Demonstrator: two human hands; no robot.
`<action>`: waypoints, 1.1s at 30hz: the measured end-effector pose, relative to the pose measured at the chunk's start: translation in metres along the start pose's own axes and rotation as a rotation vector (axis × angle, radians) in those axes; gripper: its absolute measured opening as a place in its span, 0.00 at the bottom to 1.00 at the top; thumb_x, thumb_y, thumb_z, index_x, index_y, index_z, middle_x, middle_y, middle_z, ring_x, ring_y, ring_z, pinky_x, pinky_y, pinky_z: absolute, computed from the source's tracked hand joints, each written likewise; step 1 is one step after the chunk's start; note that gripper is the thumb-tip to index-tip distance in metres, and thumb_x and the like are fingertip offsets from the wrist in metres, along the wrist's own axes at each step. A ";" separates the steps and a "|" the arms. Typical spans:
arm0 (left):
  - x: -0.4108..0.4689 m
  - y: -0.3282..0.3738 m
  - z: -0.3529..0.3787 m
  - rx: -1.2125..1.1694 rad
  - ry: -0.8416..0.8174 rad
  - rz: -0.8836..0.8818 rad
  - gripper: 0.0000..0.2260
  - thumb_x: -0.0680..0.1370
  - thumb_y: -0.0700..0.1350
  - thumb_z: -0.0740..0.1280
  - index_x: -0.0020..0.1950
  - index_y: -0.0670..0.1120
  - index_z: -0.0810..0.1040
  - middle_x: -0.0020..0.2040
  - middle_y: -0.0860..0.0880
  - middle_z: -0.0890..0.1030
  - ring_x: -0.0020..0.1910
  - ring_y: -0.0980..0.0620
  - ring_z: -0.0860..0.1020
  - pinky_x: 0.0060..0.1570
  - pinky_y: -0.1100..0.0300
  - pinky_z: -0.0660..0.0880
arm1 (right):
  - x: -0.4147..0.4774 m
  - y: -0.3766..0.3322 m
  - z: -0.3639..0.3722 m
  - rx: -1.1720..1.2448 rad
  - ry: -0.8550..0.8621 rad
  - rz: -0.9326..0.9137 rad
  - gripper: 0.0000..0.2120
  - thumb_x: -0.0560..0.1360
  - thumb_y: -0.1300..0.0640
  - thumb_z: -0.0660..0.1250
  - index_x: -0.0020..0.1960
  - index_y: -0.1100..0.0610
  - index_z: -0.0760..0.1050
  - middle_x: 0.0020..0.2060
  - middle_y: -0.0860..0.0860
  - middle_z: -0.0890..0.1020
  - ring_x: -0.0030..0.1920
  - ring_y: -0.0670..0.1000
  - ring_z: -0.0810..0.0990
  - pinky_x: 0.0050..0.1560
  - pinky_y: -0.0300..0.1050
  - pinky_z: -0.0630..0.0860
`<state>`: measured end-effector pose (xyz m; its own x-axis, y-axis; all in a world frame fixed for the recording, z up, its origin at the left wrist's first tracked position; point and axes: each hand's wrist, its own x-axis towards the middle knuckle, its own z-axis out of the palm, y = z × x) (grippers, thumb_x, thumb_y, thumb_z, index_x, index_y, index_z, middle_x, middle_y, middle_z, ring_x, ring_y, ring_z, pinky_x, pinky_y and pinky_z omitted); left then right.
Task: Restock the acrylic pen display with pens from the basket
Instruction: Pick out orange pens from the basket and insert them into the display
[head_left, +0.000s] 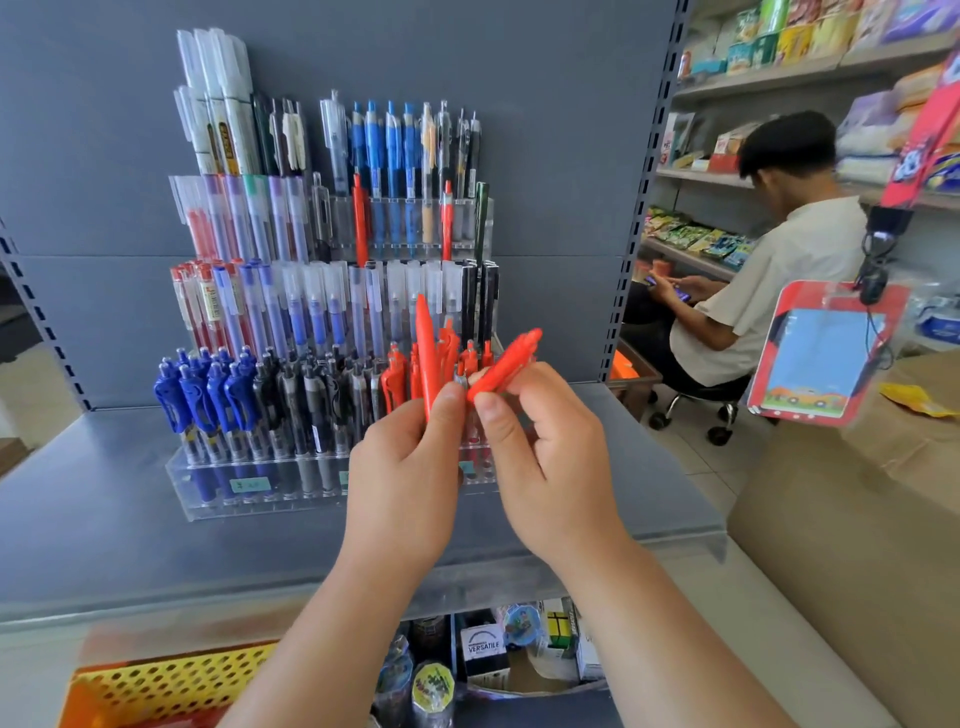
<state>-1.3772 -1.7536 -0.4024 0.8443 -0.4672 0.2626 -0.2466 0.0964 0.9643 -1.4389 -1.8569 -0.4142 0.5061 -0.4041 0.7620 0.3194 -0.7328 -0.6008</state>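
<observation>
Orange-red plastic fills the middle of the view. The left hand (402, 467) pinches a single orange-red plastic pen (425, 353) upright between thumb and fingers. The right hand (545, 447) grips a small bunch of orange-red pens (511, 361) tilted up to the right. The two hands nearly touch, just in front of the clear tiered acrylic pen display (270, 499).

The step looks like separating one pen from the bunch to slot it in. To do this well, the person should keep the single pen vertical, turned the same way as its neighbours. It should go down into a free hole at the right end of the front row, beside the standing orange-red clip pens (395, 384), without knocking them. Which holes are free is hidden behind the hands.

The front row also holds blue clip pens (202, 395) at the left and black clip pens (311, 395) in the middle. The tiers above carry capped red, blue and black pens, with white markers (223, 104) at the top left. The display stands on a grey metal shelf (104, 519). The yellow perforated plastic basket (156, 686) sits low at the left, below the shelf edge; its contents cannot be made out.
</observation>
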 end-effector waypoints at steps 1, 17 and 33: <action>0.000 -0.001 0.000 0.012 -0.002 0.008 0.33 0.69 0.70 0.60 0.41 0.37 0.71 0.30 0.49 0.69 0.31 0.49 0.66 0.33 0.51 0.64 | 0.000 0.001 -0.001 -0.005 0.012 0.026 0.10 0.82 0.50 0.60 0.53 0.52 0.79 0.46 0.46 0.81 0.46 0.48 0.81 0.45 0.50 0.77; 0.009 -0.009 0.008 0.045 -0.029 0.091 0.16 0.79 0.58 0.64 0.38 0.48 0.79 0.27 0.50 0.68 0.27 0.51 0.65 0.29 0.54 0.64 | 0.013 0.026 0.005 -0.101 0.053 0.264 0.14 0.77 0.42 0.61 0.55 0.46 0.80 0.44 0.44 0.84 0.44 0.47 0.82 0.44 0.52 0.80; 0.014 -0.008 -0.006 0.041 0.018 0.100 0.20 0.81 0.53 0.63 0.37 0.38 0.73 0.28 0.45 0.68 0.26 0.50 0.62 0.26 0.57 0.60 | 0.021 0.046 0.011 -0.240 0.108 0.365 0.07 0.79 0.50 0.66 0.52 0.46 0.83 0.42 0.41 0.85 0.43 0.43 0.83 0.44 0.49 0.80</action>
<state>-1.3607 -1.7557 -0.4066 0.8227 -0.4415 0.3580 -0.3488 0.1052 0.9313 -1.4048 -1.8924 -0.4288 0.4609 -0.7048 0.5393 -0.0656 -0.6331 -0.7713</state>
